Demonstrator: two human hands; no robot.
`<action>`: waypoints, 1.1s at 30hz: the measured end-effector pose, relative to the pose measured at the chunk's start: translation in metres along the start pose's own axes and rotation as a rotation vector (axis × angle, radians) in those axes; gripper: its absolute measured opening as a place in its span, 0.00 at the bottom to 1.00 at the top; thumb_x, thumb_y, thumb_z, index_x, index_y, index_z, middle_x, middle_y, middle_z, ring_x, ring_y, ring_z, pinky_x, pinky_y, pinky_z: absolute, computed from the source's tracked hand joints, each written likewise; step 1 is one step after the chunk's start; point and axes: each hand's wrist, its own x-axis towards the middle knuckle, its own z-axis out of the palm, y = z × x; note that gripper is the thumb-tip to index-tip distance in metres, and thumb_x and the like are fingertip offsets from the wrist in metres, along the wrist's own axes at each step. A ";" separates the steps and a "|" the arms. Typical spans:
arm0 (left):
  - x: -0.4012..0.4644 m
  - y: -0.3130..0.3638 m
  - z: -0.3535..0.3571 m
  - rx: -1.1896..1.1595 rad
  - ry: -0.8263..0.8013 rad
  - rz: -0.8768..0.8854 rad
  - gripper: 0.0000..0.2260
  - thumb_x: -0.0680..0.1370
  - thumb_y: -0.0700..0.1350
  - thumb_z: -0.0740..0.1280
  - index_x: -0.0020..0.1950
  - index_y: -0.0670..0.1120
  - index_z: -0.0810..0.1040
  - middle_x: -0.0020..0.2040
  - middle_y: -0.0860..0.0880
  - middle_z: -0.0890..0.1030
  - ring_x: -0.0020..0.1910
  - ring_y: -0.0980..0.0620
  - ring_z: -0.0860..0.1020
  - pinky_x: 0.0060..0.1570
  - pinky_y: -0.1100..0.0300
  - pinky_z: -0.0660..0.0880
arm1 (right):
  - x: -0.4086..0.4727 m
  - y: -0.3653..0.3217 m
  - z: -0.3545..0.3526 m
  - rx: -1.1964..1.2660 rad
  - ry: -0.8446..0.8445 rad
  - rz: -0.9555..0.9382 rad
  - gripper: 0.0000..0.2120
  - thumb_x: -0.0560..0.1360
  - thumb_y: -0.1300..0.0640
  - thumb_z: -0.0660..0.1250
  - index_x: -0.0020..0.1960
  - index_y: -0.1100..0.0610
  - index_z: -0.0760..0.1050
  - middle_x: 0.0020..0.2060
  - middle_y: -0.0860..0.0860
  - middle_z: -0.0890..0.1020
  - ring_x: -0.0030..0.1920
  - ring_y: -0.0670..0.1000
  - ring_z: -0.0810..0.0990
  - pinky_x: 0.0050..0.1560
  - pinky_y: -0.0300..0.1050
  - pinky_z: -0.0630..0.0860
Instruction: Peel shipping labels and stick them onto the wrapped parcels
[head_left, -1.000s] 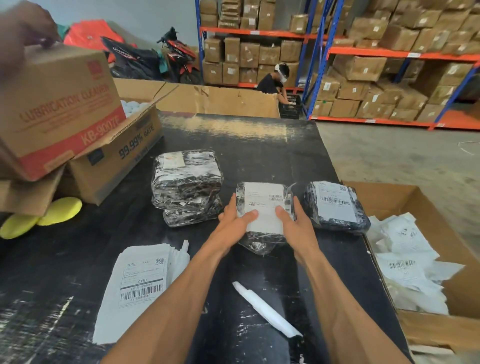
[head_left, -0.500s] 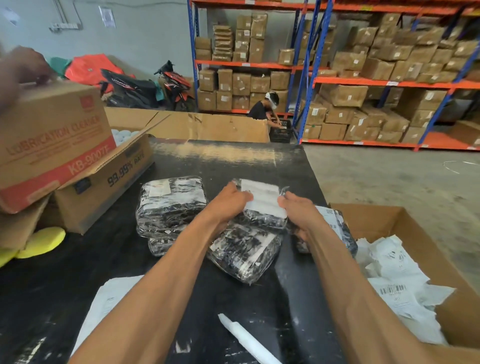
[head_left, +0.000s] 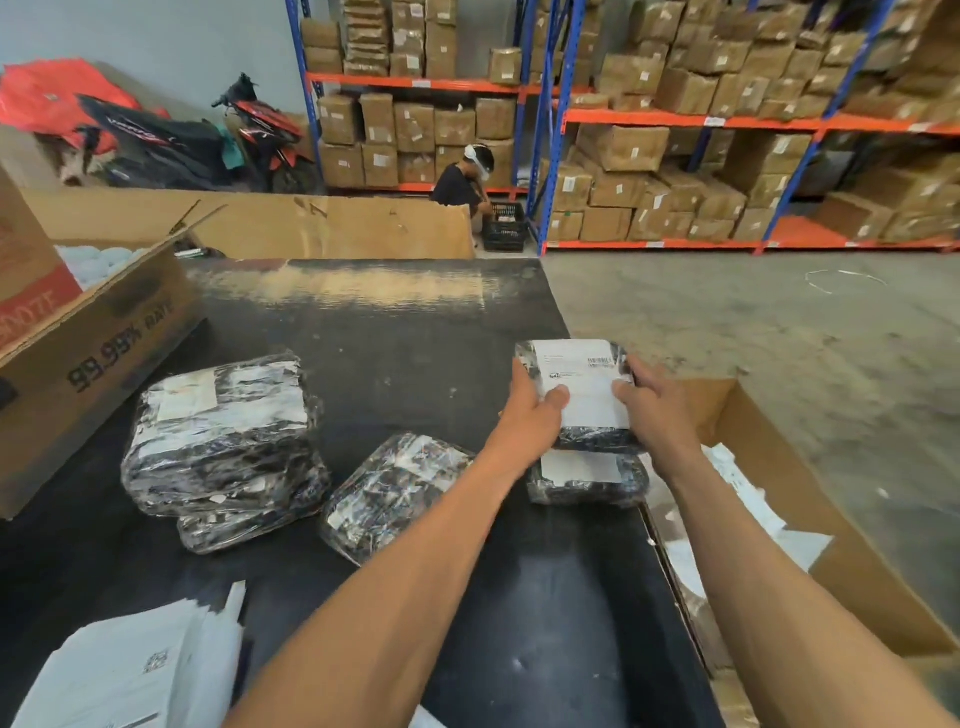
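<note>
While shelves (head_left: 675, 130) of brown cartons are filling the far wall, a black table (head_left: 415, 332) is stretching across the foreground. An open cardboard box (head_left: 852, 551) is standing just beside its right edge, holding white paper scraps. A stack of wrapped parcels (head_left: 223, 436) is sitting on the left of the table, with a single parcel (head_left: 395, 488) lying near it. A pile of label sheets (head_left: 130, 670) is lying at the near left corner. Both hands are gripping a labelled parcel (head_left: 576, 384), holding it above another labelled one (head_left: 587, 478) near the right edge: the left hand (head_left: 530, 415) is clasping its left side, the right hand (head_left: 649, 410) its right side, thumbs pressing on the white label (head_left: 582, 374).
</note>
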 end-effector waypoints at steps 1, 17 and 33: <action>0.009 -0.015 0.010 0.022 -0.003 -0.016 0.42 0.79 0.57 0.63 0.81 0.52 0.37 0.82 0.51 0.54 0.81 0.50 0.54 0.79 0.49 0.52 | 0.001 0.011 -0.005 0.001 0.007 0.028 0.26 0.77 0.58 0.66 0.74 0.46 0.73 0.61 0.43 0.81 0.56 0.47 0.81 0.63 0.48 0.76; 0.008 -0.040 0.026 0.043 0.042 -0.058 0.37 0.84 0.50 0.62 0.82 0.52 0.39 0.80 0.55 0.59 0.78 0.52 0.61 0.74 0.56 0.60 | 0.010 0.059 -0.004 -0.129 -0.034 -0.014 0.24 0.84 0.56 0.60 0.79 0.50 0.65 0.71 0.49 0.76 0.54 0.46 0.77 0.49 0.33 0.72; -0.089 -0.029 -0.097 0.678 0.208 0.160 0.28 0.81 0.58 0.63 0.76 0.42 0.68 0.73 0.42 0.72 0.72 0.44 0.71 0.69 0.53 0.67 | -0.052 -0.002 0.044 -0.617 -0.077 -0.396 0.22 0.84 0.50 0.61 0.73 0.60 0.73 0.71 0.58 0.76 0.72 0.59 0.72 0.72 0.48 0.64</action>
